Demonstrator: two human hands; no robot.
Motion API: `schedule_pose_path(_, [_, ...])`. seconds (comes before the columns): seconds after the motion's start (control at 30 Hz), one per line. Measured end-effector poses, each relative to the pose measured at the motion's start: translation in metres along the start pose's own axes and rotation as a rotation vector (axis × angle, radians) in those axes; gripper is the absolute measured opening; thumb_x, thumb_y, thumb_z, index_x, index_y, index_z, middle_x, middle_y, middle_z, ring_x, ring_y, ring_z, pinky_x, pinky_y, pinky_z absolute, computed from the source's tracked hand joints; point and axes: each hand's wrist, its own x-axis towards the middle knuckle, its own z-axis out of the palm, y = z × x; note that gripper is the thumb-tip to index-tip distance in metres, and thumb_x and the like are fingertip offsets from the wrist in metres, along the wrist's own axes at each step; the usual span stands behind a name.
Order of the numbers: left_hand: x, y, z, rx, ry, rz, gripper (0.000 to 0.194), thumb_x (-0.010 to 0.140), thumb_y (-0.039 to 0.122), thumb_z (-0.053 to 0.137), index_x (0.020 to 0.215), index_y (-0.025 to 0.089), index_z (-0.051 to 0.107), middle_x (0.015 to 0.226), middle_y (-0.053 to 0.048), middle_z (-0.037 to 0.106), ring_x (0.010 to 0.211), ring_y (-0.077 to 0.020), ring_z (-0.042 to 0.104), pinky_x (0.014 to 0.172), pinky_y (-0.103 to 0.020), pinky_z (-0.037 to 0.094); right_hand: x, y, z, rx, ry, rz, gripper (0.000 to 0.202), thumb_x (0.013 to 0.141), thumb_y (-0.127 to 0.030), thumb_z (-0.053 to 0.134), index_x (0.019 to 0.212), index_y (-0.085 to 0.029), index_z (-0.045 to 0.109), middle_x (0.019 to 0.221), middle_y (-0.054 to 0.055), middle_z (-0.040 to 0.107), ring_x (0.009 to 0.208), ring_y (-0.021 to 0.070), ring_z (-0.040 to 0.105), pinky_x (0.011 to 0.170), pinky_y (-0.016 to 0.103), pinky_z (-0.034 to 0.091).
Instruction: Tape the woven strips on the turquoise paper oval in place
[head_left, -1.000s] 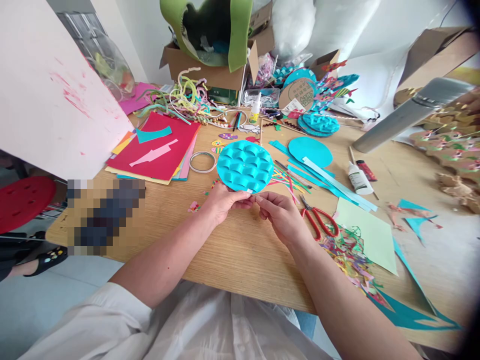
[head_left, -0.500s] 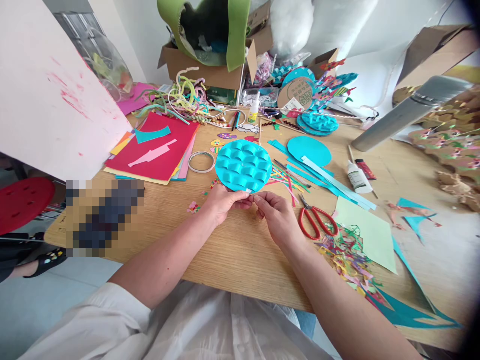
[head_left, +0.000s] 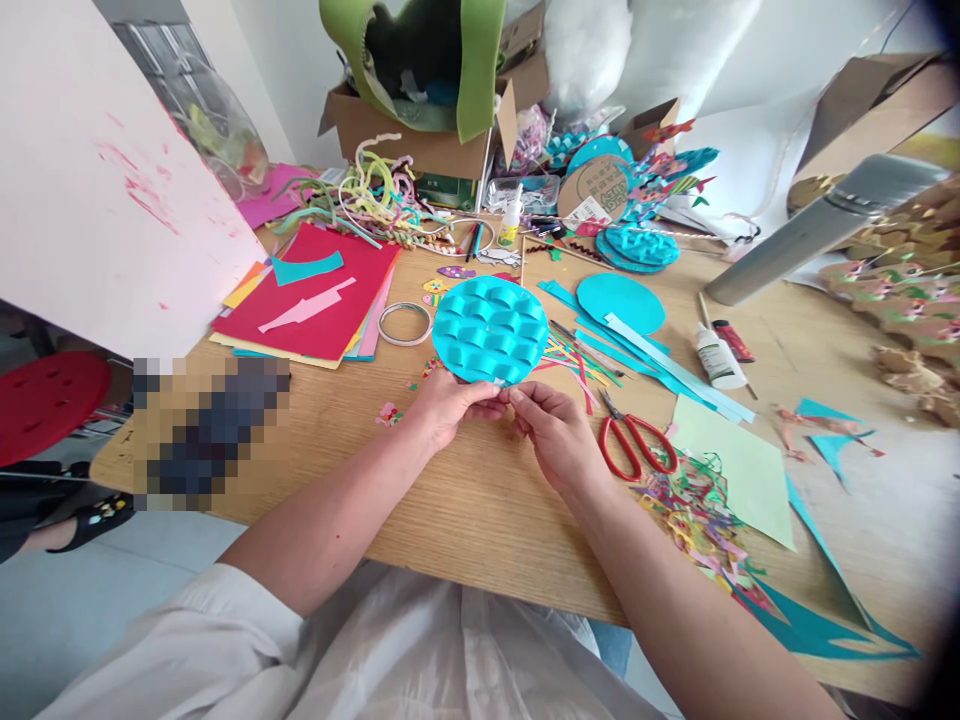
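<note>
A round turquoise paper disc [head_left: 490, 328] with rows of raised curved paper strips is held up in the middle of the view. My left hand [head_left: 450, 408] grips its lower edge, thumb on top. Close beside it, my right hand [head_left: 549, 425] has thumb and finger pinched together just below the disc's bottom edge; anything between them is too small to make out. Red-handled scissors [head_left: 637, 447] lie open to the right of my right hand. A plain turquoise disc [head_left: 621, 303] rests on the table behind, beside long blue strips [head_left: 660, 362].
Red paper sheets [head_left: 315, 320] and a tape roll [head_left: 405, 324] lie left on the table [head_left: 450, 520]. Paper scraps [head_left: 697, 510], a glue bottle [head_left: 718, 357] and a grey cylinder [head_left: 810, 240] are at right. Pipe cleaners [head_left: 382, 195] and boxes stand behind.
Both hands and the disc hold nearly the same place. The disc has tilted very slightly, and the whole view has shifted a little.
</note>
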Motion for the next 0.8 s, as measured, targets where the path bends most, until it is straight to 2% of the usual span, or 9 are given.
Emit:
schedule_pose_path(0.23, [0.002, -0.001, -0.001, 0.008, -0.007, 0.013, 0.016, 0.058, 0.016, 0.075, 0.073, 0.012, 0.070, 0.068, -0.004, 0.072, 0.056, -0.0141, 0.066, 0.056, -0.027, 0.055, 0.000, 0.000, -0.003, -0.064, -0.004, -0.009, 0.030, 0.068, -0.045, 0.073, 0.073, -0.017, 0.067, 0.056, -0.003, 0.052, 0.052, 0.0099, 0.040, 0.050, 0.026, 0.030])
schedule_pose_path(0.47, [0.002, -0.004, 0.000, 0.065, 0.005, 0.067, 0.020, 0.058, 0.019, 0.078, 0.075, 0.013, 0.071, 0.070, -0.004, 0.072, 0.058, -0.0147, 0.067, 0.056, -0.027, 0.056, -0.001, 0.000, -0.005, -0.261, 0.007, -0.142, 0.026, 0.077, -0.044, 0.065, 0.076, -0.018, 0.068, 0.066, 0.001, 0.060, 0.058, 0.0126, 0.046, 0.053, 0.027, 0.032])
schedule_pose_path(0.63, [0.002, -0.006, 0.001, 0.087, 0.016, 0.112, 0.023, 0.056, 0.020, 0.080, 0.078, 0.015, 0.072, 0.072, -0.003, 0.073, 0.059, -0.0148, 0.066, 0.057, -0.028, 0.057, -0.004, -0.004, -0.003, -0.371, 0.010, -0.202, 0.026, 0.081, -0.043, 0.061, 0.077, -0.018, 0.068, 0.067, 0.002, 0.059, 0.059, 0.0137, 0.047, 0.054, 0.028, 0.033])
schedule_pose_path(0.8, [0.002, -0.005, 0.000, 0.107, 0.021, 0.101, 0.028, 0.058, 0.023, 0.082, 0.083, 0.015, 0.073, 0.076, -0.005, 0.075, 0.063, -0.0162, 0.068, 0.061, -0.029, 0.058, -0.008, -0.009, -0.004, -0.414, 0.039, -0.283, 0.023, 0.084, -0.039, 0.059, 0.078, -0.019, 0.067, 0.071, 0.003, 0.058, 0.063, 0.0148, 0.048, 0.057, 0.029, 0.035])
